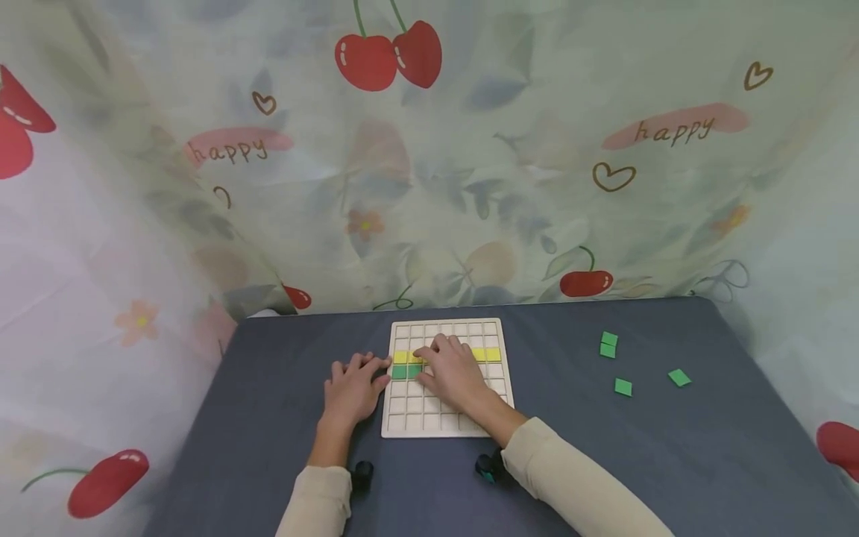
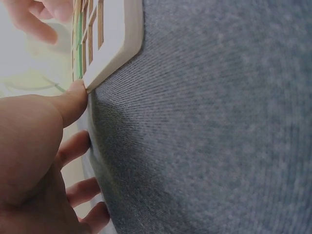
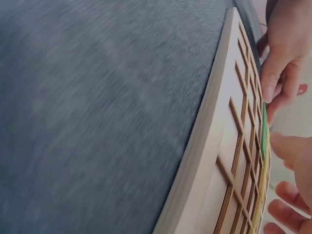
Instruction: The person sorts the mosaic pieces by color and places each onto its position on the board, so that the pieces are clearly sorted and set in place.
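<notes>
A pale wooden grid board (image 1: 436,425) lies on the dark cloth. Yellow tiles (image 1: 493,354) run along one row, its middle hidden behind my right hand (image 1: 451,371). Two green tiles (image 1: 399,371) sit side by side in the row below, at the left end. My right hand hovers close over the board, thumb tip and forefinger right at the second green tile, with nothing seen pinched between them in the right wrist view. At the board's left edge rests my left hand (image 1: 352,388), fingers spread and its thumb (image 2: 75,100) touching the rim.
On the cloth to the right lie several loose green squares (image 1: 622,387), two of them touching (image 1: 608,344). The dark-covered table (image 1: 570,462) ends at a printed curtain (image 1: 470,186) behind. Black wrist cameras (image 1: 488,468) show below both wrists.
</notes>
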